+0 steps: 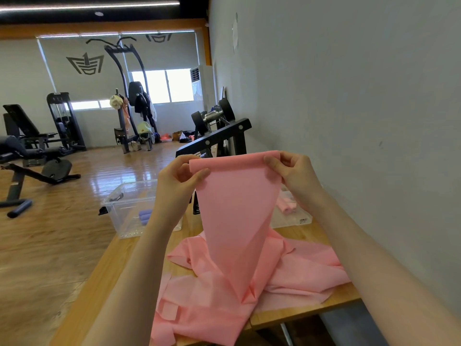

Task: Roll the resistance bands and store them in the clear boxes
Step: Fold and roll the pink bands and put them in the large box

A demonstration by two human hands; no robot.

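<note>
The person holds a pink resistance band [237, 208] up in front of the chest, its top edge curled into the start of a roll. The left hand [179, 178] pinches the left end of that roll between thumb and curled fingers; the right hand [294, 171] pinches the right end the same way, fingers bent over the top edge. From the grip the band hangs straight down, narrows, and meets a loose heap of pink band [287, 268] crumpled on the wooden table [112, 270] directly below the hands.

Beyond and below the left hand stands a clear plastic box [124, 208] with no lid on it; inside lie rolled purple bands [144, 217], partly hidden by the left forearm. Beyond and below the right hand, against the grey wall [349, 96], stands a second clear box [291, 221] holding rolled pink bands [287, 204]. A small white label [303, 221] is stuck to its near wall; the print on it is too small to read.

Past the grip, a black rack [224, 136] carries dumbbells [212, 116]. Farther off to the left, a window blind bears a dark angular emblem [86, 63] with no legible letters, and weight benches [30, 146] stand on the glossy wooden floor.
</note>
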